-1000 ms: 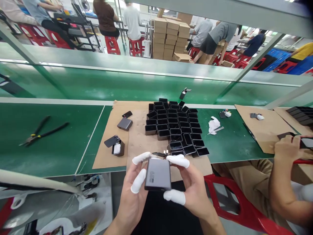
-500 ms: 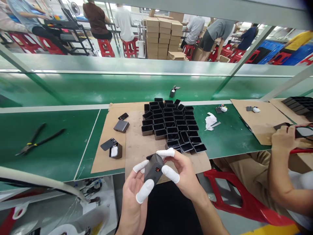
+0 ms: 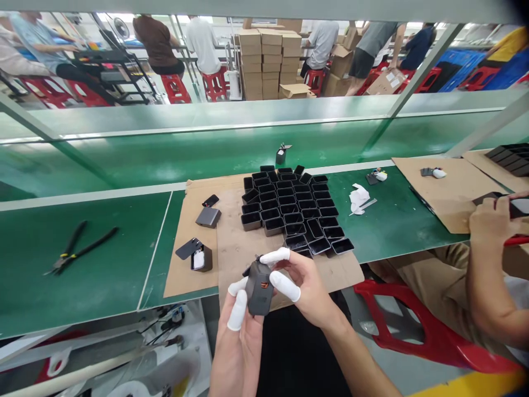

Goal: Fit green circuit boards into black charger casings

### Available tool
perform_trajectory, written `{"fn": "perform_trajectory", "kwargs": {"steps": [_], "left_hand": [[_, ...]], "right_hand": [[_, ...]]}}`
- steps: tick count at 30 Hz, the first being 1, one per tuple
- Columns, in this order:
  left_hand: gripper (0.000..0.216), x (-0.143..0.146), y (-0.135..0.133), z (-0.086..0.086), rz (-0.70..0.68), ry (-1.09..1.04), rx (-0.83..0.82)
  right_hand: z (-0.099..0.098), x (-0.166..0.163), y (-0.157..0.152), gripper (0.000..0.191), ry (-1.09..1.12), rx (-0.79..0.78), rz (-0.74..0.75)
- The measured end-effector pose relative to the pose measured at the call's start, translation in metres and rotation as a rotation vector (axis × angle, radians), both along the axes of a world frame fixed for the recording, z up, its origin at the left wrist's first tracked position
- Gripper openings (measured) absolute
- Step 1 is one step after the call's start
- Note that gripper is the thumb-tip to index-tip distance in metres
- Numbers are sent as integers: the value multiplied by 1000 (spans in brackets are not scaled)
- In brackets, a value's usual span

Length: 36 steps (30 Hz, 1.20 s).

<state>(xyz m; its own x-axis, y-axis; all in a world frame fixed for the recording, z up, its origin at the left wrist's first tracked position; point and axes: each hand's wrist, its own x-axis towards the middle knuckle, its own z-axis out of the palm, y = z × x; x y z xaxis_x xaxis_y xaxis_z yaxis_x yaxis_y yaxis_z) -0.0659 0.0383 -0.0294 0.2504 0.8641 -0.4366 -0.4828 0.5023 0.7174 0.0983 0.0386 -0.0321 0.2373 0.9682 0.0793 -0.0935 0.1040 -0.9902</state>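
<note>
Holding a small dark grey charger block (image 3: pixel 259 288) between both hands, I have it up in front of me, just over the near edge of the green bench (image 3: pixel 82 264). My left hand (image 3: pixel 239 336) cradles it from below, with a white-capped finger (image 3: pixel 237 310) pressed on its left side. My right hand (image 3: pixel 300 286) grips it from the right, one capped fingertip (image 3: pixel 276 256) over the top and another against its face, where a small orange mark shows. Just beyond the block lies a cardboard sheet (image 3: pixel 235 248), and on it, farther off, stands a cluster of open black casings (image 3: pixel 295 212). To the left of the cluster sit a closed grey block (image 3: pixel 208 216) and an opened casing with a white part inside (image 3: pixel 198 257). Far left on the bench lie black-handled pliers (image 3: pixel 78 248). At the right edge, another person's hand (image 3: pixel 491 223) holds a dark piece over a second cardboard sheet (image 3: pixel 446 190).
</note>
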Motion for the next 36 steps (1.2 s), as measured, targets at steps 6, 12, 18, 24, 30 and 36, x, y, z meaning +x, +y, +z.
{"fn": "perform_trajectory", "kwargs": {"steps": [6,12,18,24,30,36], "left_hand": [[46,-7,20,-11,7,95,88],[27,-32,71,-47,44,786,899],[16,-39,89,-67,-24,933,1096],[22,-40,87,-72,3,1010,1262],[29,-38,91,-75,30,1118,1353],[32,-40,88,-69,59,1162,1398]], "right_hand": [[-9,-2,-5,32,-70,74,-53],[-26,6,-32,19,-181,157,-284],[-42,13,-60,20,-215,137,-358],[-45,14,-71,19,-226,169,-437],[-44,14,-73,17,-220,192,-459],[-49,15,-77,17,-188,179,-467]]}}
